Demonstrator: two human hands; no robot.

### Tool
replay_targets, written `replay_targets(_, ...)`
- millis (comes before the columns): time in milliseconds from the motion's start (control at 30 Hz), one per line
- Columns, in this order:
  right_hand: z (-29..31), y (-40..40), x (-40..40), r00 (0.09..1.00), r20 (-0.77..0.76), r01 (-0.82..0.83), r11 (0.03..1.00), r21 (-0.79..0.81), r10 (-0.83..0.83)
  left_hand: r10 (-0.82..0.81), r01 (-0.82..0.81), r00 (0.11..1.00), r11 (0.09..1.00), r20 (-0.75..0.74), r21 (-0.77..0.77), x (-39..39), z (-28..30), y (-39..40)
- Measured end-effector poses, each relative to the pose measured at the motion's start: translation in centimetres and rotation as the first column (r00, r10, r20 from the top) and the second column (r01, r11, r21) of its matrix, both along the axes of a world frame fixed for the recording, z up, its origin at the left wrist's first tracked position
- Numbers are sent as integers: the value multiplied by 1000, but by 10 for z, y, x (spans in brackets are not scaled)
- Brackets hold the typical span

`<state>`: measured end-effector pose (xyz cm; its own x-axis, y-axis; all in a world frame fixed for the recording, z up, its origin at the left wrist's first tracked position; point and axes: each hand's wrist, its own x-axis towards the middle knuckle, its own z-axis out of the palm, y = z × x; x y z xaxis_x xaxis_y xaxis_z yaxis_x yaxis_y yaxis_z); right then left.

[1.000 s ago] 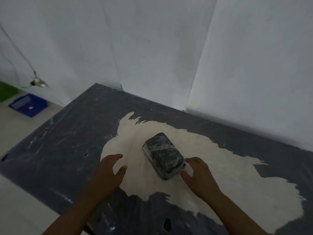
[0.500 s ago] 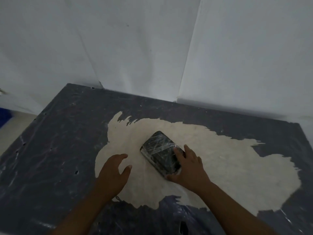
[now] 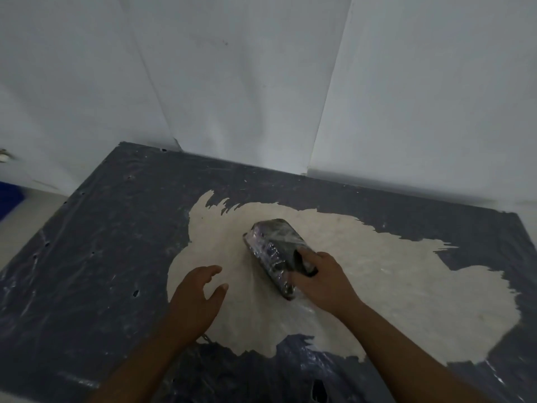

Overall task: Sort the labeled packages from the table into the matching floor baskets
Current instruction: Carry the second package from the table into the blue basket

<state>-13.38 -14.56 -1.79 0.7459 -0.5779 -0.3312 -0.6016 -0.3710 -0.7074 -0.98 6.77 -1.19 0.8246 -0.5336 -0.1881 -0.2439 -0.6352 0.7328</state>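
A dark package wrapped in shiny clear film [image 3: 273, 245] sits on the pale worn patch in the middle of the table [image 3: 116, 242]. It is tipped up onto its long edge, its near end gripped by my right hand [image 3: 319, 279], with fingers over the top and thumb underneath. My left hand [image 3: 197, 298] hovers just left of the package with fingers spread and curled, holding nothing and not touching it. No label is readable on the package.
The table has a dark grey scuffed cover and stands against white wall panels. At the far left, past the table edge, a blue basket [image 3: 10, 196] sits on the pale floor, partly cut off by the frame.
My right hand went from beside the package onto it and closed around its near end, tilting it up on edge. The view swung right, pushing the blue basket to the frame edge.
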Motion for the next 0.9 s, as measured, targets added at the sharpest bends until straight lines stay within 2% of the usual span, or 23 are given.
replay_targets(67,16,-3,3,982,25,166,925,341,-185,20,-20,1000,1000,-12,-17,1,1,-1)
replay_targets(133,25,-7,3,945,-25,262,714,649,-325,32,-33,999,999,-24,-26,1,2,-3)
replay_targets(200,28,-9,-1,907,-50,258,459,850,-418,38,-39,998,999,-45,-29,0,4,-6)
replay_targets(300,28,-12,-9,852,-91,195,151,969,-516,27,-29,998,999,-51,-37,-1,6,-9)
replay_targets(400,29,-13,-16,802,-154,159,-42,986,-578,15,-17,999,999,-50,-45,-3,9,-12)
replay_targets(533,30,-17,-30,788,-173,93,-164,982,-591,16,-19,998,999,-58,-51,-4,13,-16)
replay_targets(700,35,-19,-44,818,-134,45,-170,984,-559,-1,-7,995,997,-101,-82,-8,14,-21)
replay_targets(800,40,-22,-50,842,-94,17,-147,989,-532,24,-46,968,995,-250,-85,-9,19,-28)
replay_targets(900,46,-24,-56,869,-55,-11,-130,991,-491,53,-148,877,975,-477,-164,-11,26,-38)
